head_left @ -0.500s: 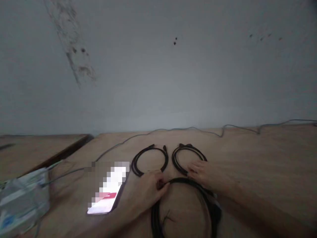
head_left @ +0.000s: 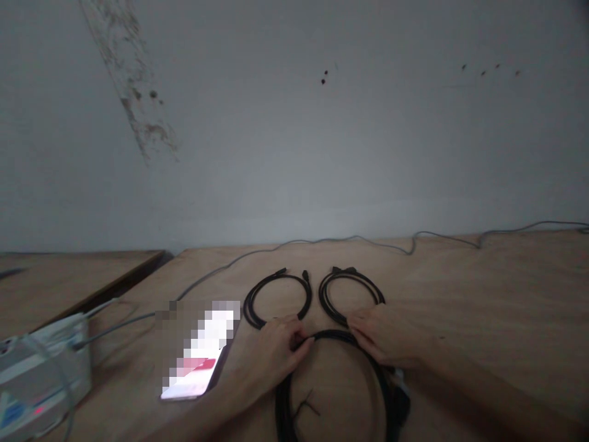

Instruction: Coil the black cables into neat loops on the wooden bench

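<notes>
Nearest us, the large coil (head_left: 283,402) of black cable lies on the table (head_left: 483,307), its near side running out of view, a dark plug (head_left: 399,405) at its right and a thin tie (head_left: 307,404) inside the loop. It has slipped a touch leftward in this last half second!

Left hand (head_left: 280,344): thumb and finger pinched together on the coil's far edge, barely changed, so I judge that side is the anchored one. Right hand (head_left: 389,334): here's the livelier one, fingers now drawn closer and lower, palm down over the coil's far right stretch. Clamped or merely resting? Can't tell from here; the hand hides it. The attention, I'd say, is on this coil's shape.

Off to the left, the phone (head_left: 202,368) lies lit, and the white box (head_left: 46,374) comes up sharper, red light showing. Just beyond the hands, the left coil (head_left: 249,304) and right coil (head_left: 323,298) hold their places, near edges partly covered. Farther back, a grey cord (head_left: 255,252) trails along beneath the marked wall (head_left: 276,153).
</notes>
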### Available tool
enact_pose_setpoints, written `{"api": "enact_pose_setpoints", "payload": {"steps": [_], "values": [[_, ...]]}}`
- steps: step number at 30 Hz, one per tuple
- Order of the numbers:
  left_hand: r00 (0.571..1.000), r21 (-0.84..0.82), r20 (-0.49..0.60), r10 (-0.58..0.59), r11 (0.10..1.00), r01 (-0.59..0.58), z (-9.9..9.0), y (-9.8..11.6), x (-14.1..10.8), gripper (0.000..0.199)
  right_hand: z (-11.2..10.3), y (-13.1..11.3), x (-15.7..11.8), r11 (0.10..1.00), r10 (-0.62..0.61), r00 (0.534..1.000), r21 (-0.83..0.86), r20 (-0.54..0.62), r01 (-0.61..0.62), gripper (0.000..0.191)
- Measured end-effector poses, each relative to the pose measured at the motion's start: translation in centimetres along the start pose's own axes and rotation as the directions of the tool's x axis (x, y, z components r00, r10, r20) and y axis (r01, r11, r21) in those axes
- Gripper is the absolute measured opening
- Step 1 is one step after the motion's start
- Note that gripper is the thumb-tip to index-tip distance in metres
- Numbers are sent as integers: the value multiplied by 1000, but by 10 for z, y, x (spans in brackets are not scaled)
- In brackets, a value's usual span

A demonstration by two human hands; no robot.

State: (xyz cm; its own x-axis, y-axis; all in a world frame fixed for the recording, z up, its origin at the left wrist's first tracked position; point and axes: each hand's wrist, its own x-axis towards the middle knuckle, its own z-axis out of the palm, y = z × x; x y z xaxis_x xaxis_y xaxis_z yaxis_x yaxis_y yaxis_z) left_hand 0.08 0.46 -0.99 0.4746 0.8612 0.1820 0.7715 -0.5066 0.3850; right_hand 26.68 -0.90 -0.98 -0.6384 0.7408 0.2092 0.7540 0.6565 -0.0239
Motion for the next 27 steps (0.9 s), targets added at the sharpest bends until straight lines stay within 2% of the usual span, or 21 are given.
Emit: {"api": "enact_pose_setpoints", "payload": {"steps": [3, 7, 12, 15, 20, 24, 27], "values": [[1000, 5, 2, -10, 1000, 10, 0, -1, 1, 19, 5, -3, 2, 998, 53, 999, 16, 0, -53, 17], [999, 5, 8, -44, 999, 44, -5, 4, 2, 20, 9, -10, 8, 967, 233, 973, 103, 0, -232, 20], [996, 26, 12, -85, 996, 85, -7, 10, -1, 21, 19, -20, 14, 843, 492, 870, 226, 41, -488, 22], [994, 38, 16, -108, 993, 108, -4, 10, -2, 22, 27, -24, 16, 804, 566, 824, 204, 29, -559, 22], [997, 15, 3, -82, 997, 82, -2, 8, -2, 19, 33, -22, 16, 788, 581, 814, 234, 22, -569, 24], [998, 17, -16, -66, 998, 66, -1, 6, 0, 16, 36, -9, 14, 745, 470, 875, 480, 116, -463, 28], [999, 10, -13, -51, 999, 51, 0, 2, 0, 16, 36, 1, 12, 716, 393, 906, 566, 158, -409, 35]]}}
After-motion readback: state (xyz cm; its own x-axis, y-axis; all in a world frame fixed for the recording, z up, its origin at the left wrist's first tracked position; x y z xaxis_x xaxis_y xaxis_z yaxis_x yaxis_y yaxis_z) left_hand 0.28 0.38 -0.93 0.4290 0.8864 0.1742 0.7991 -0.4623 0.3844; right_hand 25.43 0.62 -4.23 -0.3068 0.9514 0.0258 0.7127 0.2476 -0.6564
